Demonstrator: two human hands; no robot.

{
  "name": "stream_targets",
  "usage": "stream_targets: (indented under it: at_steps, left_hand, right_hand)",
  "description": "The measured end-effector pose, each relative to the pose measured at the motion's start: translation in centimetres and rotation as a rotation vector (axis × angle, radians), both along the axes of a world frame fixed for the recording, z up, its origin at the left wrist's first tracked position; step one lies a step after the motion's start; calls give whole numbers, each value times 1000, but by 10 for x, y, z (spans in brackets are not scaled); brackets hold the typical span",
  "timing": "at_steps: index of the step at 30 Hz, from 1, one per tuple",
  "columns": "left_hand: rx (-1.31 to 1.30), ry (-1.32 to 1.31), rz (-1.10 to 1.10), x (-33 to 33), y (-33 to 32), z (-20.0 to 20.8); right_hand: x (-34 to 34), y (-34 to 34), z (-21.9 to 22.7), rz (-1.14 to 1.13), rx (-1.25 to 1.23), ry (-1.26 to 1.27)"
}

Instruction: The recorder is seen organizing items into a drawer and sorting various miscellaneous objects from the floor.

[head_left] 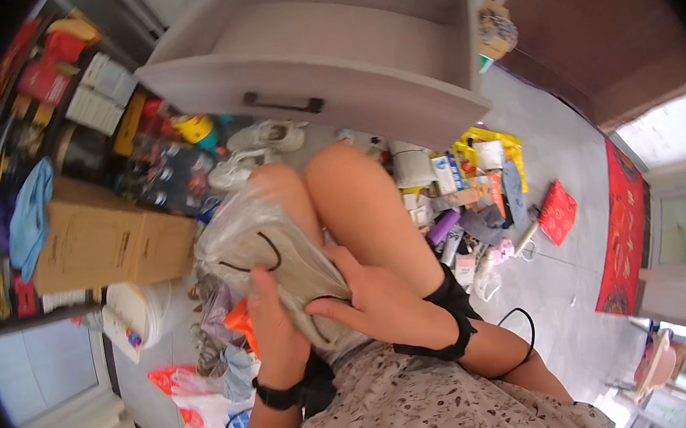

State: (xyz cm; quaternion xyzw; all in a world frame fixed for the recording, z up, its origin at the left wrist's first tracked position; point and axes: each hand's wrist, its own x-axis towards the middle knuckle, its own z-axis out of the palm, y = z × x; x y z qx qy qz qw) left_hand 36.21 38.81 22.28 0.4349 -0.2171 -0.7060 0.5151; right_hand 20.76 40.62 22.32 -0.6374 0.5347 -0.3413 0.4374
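Note:
A clear plastic bag lies across my lap, over my left thigh. Inside or against it is a pale beige, soft-looking flat thing with thin black cords; its kind I cannot make out. My left hand grips the near left side of this bundle, the fingers partly hidden and a little blurred. From the right, my right hand holds its edge, thumb on top and fingers curled beneath. Dark bands circle both wrists.
Ahead stands a pulled-out drawer with a dark handle. White shoes sit below it. A cardboard box and crowded shelves are on the left. Boxes, a purple cylinder and a red packet lie on the right floor.

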Motion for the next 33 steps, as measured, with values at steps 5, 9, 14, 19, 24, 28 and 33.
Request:
stream_targets:
  at_steps: [5, 9, 14, 19, 24, 28, 33]
  left_hand:
    - [-46, -392, -116, -8, 11, -8]
    - [-20, -231, -72, -11, -4, -6]
    - [50, -98, 59, 33, -45, -13]
    - [-44, -327, 95, 43, -48, -34]
    - [-443, -1079, -176, 51, -47, -29]
    - [-231, -1406, -195, 47, -55, -11]
    - [317, -641, 301, 23, -73, -6]
  right_hand:
    - [-7, -6, 8, -14, 160, 119]
    - [-30, -13, -5, -3, 31, -132]
    - [-152, -27, -58, 101, 196, 101]
    - [-250, -51, -283, -266, 265, 352]
    - [-253, -133, -399, -765, 395, 504]
    - [-237, -183, -373, -862, 787, 611]
    - [-238, -182, -389, -893, 710, 694]
